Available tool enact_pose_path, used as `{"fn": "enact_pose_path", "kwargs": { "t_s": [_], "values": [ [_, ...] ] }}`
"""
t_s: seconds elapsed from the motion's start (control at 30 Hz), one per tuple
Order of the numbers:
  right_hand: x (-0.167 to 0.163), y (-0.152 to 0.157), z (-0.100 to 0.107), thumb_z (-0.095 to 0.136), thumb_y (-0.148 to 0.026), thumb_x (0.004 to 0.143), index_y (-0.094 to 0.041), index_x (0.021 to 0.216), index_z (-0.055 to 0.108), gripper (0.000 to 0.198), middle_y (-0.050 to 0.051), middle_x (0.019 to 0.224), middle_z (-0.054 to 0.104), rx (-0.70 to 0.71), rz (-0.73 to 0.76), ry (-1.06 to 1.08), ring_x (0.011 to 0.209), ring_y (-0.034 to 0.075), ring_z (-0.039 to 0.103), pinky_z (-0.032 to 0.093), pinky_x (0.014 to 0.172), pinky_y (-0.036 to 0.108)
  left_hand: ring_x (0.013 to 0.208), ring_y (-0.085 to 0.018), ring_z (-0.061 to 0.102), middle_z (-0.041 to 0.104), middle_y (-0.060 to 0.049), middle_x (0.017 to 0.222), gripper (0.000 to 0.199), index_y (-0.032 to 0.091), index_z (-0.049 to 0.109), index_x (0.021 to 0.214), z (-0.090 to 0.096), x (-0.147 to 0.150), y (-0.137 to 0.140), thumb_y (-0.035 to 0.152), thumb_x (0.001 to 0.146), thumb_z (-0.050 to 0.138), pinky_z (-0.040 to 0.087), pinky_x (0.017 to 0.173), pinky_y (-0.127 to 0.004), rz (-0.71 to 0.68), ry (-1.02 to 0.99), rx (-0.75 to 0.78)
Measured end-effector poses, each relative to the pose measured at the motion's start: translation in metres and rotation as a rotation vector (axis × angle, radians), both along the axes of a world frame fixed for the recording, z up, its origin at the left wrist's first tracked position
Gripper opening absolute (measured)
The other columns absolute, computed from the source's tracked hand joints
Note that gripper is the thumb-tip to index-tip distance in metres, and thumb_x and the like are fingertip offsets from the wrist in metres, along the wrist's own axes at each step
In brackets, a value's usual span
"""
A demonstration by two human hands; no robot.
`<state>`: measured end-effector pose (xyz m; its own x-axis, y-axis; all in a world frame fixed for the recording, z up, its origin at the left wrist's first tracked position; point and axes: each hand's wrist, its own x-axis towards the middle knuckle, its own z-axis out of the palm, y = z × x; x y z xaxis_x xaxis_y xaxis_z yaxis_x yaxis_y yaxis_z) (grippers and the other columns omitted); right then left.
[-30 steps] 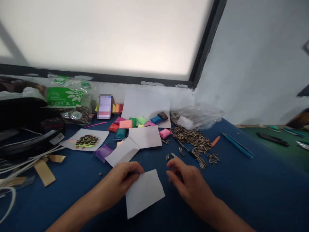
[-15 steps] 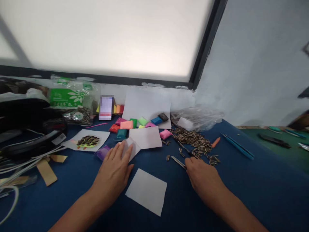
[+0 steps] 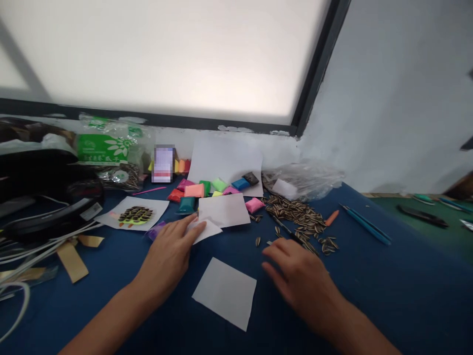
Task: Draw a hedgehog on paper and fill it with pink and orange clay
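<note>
Hands over paper squares and seeds on the blue table [image 3: 369, 276].
Our left hand [image 3: 168, 254] lies flat, fingers spread, on a paper square [image 3: 207, 229]; right hand [image 3: 299, 276] loosely open, holding nothing, could scatter the sunflower seeds [image 3: 299, 217].

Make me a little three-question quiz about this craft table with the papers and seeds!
1. True or false: the left hand rests on a white paper piece.
2. What lies heaped beyond the right hand: A beads, B sunflower seeds, C coins?
3. What colour is the table cover?

Key: 1 true; 2 B; 3 blue.
</note>
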<state>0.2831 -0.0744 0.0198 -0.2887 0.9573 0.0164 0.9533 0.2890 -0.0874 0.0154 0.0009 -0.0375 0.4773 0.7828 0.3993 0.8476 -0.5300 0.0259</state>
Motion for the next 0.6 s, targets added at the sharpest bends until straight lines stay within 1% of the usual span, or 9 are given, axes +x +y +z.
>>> {"fn": "enact_pose_path", "kwargs": {
  "t_s": [0.07,0.17,0.23,0.3,0.37,0.43,0.5,0.53,0.6],
  "values": [
    [-0.009,-0.006,-0.009,0.059,-0.024,0.098,-0.019,0.127,0.066,0.031,0.015,0.136,0.064,-0.007,0.265,0.16,0.124,0.032,0.06,0.049,0.104,0.049,0.13,-0.035,0.056,0.057,-0.018,0.146,0.055,0.02,0.057,0.14,-0.001,0.001,0.0,0.004,0.094,0.032,0.047,0.103,-0.057,-0.07,-0.021,0.026],
    [-0.019,-0.012,-0.021,0.059,-0.044,0.098,-0.015,0.143,0.055,0.053,0.02,0.154,0.049,-0.134,0.513,0.202,0.142,0.041,0.043,0.041,0.111,0.057,0.142,-0.039,0.043,0.047,-0.019,0.155,0.049,0.025,0.055,0.143,-0.004,0.003,-0.002,0.012,0.098,0.04,0.038,0.109,-0.064,-0.161,0.0,0.021],
    [-0.021,-0.013,-0.025,0.056,-0.047,0.1,-0.015,0.143,0.054,0.054,0.021,0.155,0.045,-0.188,0.584,0.192,0.143,0.042,0.041,0.038,0.113,0.058,0.147,-0.043,0.034,0.04,-0.018,0.159,0.042,0.027,0.056,0.141,-0.005,0.004,-0.004,0.027,0.099,0.051,0.032,0.112,-0.068,-0.219,0.019,-0.018],
    [-0.021,-0.013,-0.027,0.055,-0.046,0.101,-0.017,0.142,0.055,0.05,0.019,0.156,0.046,-0.195,0.63,0.198,0.143,0.039,0.042,0.037,0.115,0.056,0.149,-0.045,0.026,0.035,-0.018,0.162,0.048,0.026,0.054,0.143,-0.001,0.005,-0.008,0.039,0.096,0.059,0.026,0.114,-0.069,-0.264,0.005,-0.058],
    [-0.019,-0.012,-0.029,0.057,-0.043,0.1,-0.018,0.131,0.063,0.04,0.015,0.151,0.053,-0.14,0.665,0.25,0.142,0.035,0.045,0.038,0.115,0.051,0.15,-0.044,0.025,0.033,-0.017,0.163,0.054,0.025,0.05,0.145,0.007,0.007,-0.014,0.041,0.095,0.061,0.024,0.115,-0.069,-0.301,-0.043,-0.089],
    [-0.016,-0.01,-0.03,0.057,-0.033,0.1,-0.017,0.114,0.071,0.025,0.012,0.141,0.063,-0.006,0.613,0.332,0.134,0.03,0.054,0.043,0.112,0.044,0.144,-0.039,0.037,0.047,-0.013,0.153,0.037,0.025,0.058,0.135,0.019,0.012,-0.022,0.032,0.099,0.052,0.03,0.115,-0.062,-0.349,-0.123,-0.142],
    [-0.008,-0.004,-0.031,0.052,-0.016,0.099,-0.015,0.104,0.072,0.021,0.012,0.127,0.071,0.178,0.427,0.366,0.119,0.025,0.063,0.048,0.104,0.038,0.112,-0.028,0.062,0.067,-0.009,0.119,0.024,0.025,0.067,0.11,0.028,0.018,-0.031,0.029,0.102,0.045,0.05,0.093,-0.043,-0.365,-0.201,-0.334],
    [-0.002,0.0,-0.03,0.05,-0.008,0.096,-0.015,0.103,0.073,0.025,0.013,0.122,0.072,0.252,0.312,0.324,0.113,0.025,0.065,0.05,0.1,0.037,0.098,-0.026,0.065,0.068,-0.007,0.105,0.024,0.025,0.068,0.101,0.031,0.021,-0.035,0.029,0.102,0.044,0.052,0.08,-0.037,-0.365,-0.196,-0.447],
    [0.014,0.011,-0.027,0.049,0.0,0.092,-0.015,0.107,0.073,0.032,0.012,0.117,0.072,0.355,0.078,0.152,0.105,0.025,0.066,0.052,0.094,0.038,0.092,-0.026,0.063,0.066,-0.006,0.1,0.013,0.025,0.067,0.099,0.034,0.024,-0.04,0.025,0.094,0.055,0.05,0.074,-0.036,-0.333,-0.147,-0.557]
  ]
}}
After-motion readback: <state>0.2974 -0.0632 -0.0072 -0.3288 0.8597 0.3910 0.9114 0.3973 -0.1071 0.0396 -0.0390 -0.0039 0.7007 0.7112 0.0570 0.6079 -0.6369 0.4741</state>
